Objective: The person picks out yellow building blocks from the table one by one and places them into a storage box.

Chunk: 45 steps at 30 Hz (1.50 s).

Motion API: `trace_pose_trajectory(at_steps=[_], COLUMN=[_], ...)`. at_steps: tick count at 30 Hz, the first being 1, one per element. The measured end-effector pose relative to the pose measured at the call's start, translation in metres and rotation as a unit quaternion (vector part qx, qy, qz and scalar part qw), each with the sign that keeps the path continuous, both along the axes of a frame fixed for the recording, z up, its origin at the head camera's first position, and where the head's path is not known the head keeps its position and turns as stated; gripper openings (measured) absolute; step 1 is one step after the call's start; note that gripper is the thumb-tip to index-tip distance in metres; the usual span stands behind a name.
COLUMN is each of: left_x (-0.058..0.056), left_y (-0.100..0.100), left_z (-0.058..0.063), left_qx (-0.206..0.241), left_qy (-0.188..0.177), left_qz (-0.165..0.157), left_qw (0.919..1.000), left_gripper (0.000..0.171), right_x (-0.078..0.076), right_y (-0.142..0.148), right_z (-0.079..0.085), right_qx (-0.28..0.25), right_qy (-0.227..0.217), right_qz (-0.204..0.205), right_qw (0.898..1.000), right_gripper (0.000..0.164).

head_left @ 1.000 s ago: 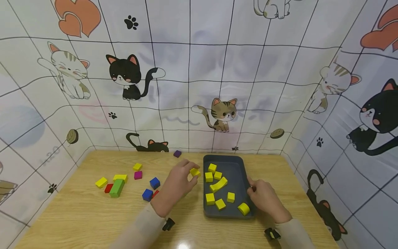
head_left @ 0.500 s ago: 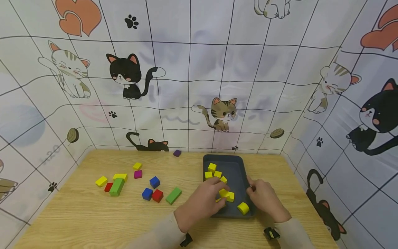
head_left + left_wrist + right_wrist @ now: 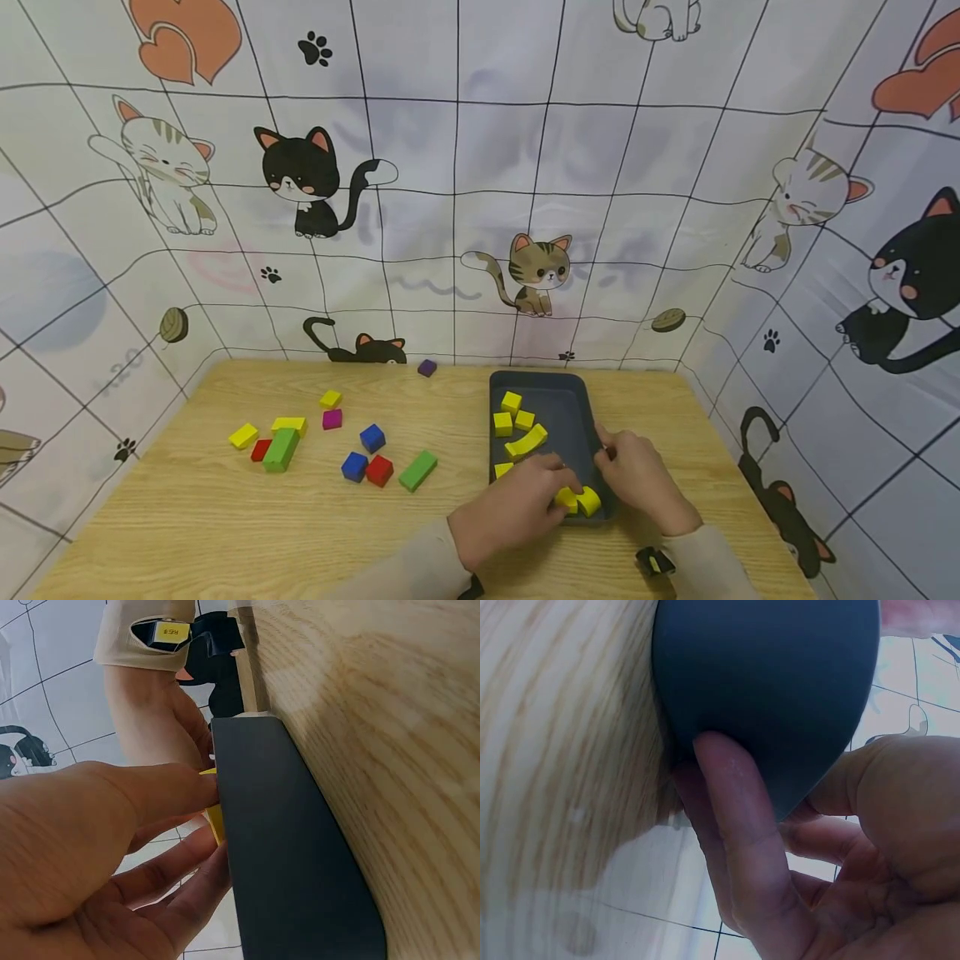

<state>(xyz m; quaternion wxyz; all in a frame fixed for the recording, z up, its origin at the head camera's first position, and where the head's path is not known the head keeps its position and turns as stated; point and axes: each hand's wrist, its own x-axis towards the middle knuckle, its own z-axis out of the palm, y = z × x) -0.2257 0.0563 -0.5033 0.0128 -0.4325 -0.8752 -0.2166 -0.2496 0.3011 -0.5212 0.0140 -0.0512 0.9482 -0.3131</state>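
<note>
My left hand (image 3: pixel 513 508) reaches over the front of the dark grey tray (image 3: pixel 558 400), pinching a yellow block (image 3: pixel 566 500) low in the front right part. Right beside that block lies a yellow curved block (image 3: pixel 589 502). In the left wrist view, thumb and fingers hold the yellow block (image 3: pixel 216 821) just behind the tray's wall (image 3: pixel 292 862). My right hand (image 3: pixel 637 482) grips the tray's right side; the right wrist view has its fingers (image 3: pixel 739 795) against the tray's outer wall (image 3: pixel 772 675). Several yellow cubes (image 3: pixel 512 402) and a yellow arched block (image 3: pixel 527 442) lie in the tray's left part. The left hand hides some blocks.
On the wooden table (image 3: pixel 225 533), left of the tray, lie a green block (image 3: pixel 418 471), a red cube (image 3: pixel 379 471) and two blue cubes (image 3: pixel 372 437). Farther left are yellow blocks (image 3: pixel 243 436), another green block (image 3: pixel 281 450) and a magenta block (image 3: pixel 332 419). A purple block (image 3: pixel 427 367) sits at the back edge.
My left hand has carried a yellow block from beside the tray's left edge into the tray, then toward its front right corner. The right hand stays on the tray's side.
</note>
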Motion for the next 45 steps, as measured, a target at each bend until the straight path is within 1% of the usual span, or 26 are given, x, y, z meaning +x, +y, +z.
trace_pose_trajectory(at_steps=[4, 7, 13, 16, 20, 24, 28, 32, 37, 40, 43, 45], left_x=[-0.001, -0.002, -0.001, 0.001, 0.001, -0.005, -0.011, -0.015, -0.022, -0.028, -0.033, -0.035], left_y=[0.003, 0.003, 0.0, -0.006, -0.018, -0.035, -0.057, -0.084, -0.123, -0.149, -0.178, -0.198], left_z=[-0.003, -0.004, -0.004, -0.002, 0.002, 0.005, 0.009, 0.014, 0.018, 0.019, 0.019, 0.018], left_qx=[-0.009, -0.008, -0.008, -0.002, 0.004, 0.015, 0.04, 0.061, 0.075, 0.079, 0.076, 0.065], left_qy=[0.002, 0.001, 0.008, 0.01, 0.001, 0.0, 0.0, -0.008, -0.012, 0.001, 0.01, 0.013], left_qz=[-0.005, -0.008, -0.002, 0.009, 0.034, 0.062, 0.097, 0.147, 0.211, 0.25, 0.293, 0.322], left_qw=[0.9999, 0.9999, 0.9999, 0.9999, 0.9994, 0.998, 0.9944, 0.9873, 0.9745, 0.9649, 0.953, 0.9444], left_gripper=[0.027, 0.029, 0.029, 0.026, 0.025, 0.026, 0.026, 0.027, 0.027, 0.027, 0.029, 0.031], right_x=[-0.002, -0.002, -0.002, -0.002, 0.0, 0.0, -0.001, -0.002, -0.002, -0.002, -0.002, -0.001], right_y=[0.0, 0.0, 0.0, -0.001, -0.002, -0.002, -0.002, -0.003, -0.003, -0.002, -0.002, -0.002], right_z=[-0.001, -0.001, -0.001, -0.002, -0.001, -0.001, -0.002, -0.002, -0.001, -0.001, -0.001, -0.001], right_qx=[0.002, 0.0, 0.004, 0.004, 0.003, 0.004, 0.0, 0.003, 0.008, 0.008, 0.004, 0.002], right_qy=[-0.004, -0.003, -0.003, -0.002, 0.002, -0.005, -0.004, -0.005, -0.005, -0.002, -0.002, -0.006], right_qz=[-0.002, -0.002, -0.009, -0.011, -0.011, -0.02, -0.022, -0.021, -0.022, -0.023, -0.021, -0.022], right_qw=[1.0, 1.0, 1.0, 1.0, 1.0, 1.0, 1.0, 1.0, 1.0, 1.0, 1.0, 1.0], right_gripper=[0.058, 0.058, 0.059, 0.058, 0.058, 0.059, 0.059, 0.059, 0.059, 0.059, 0.059, 0.059])
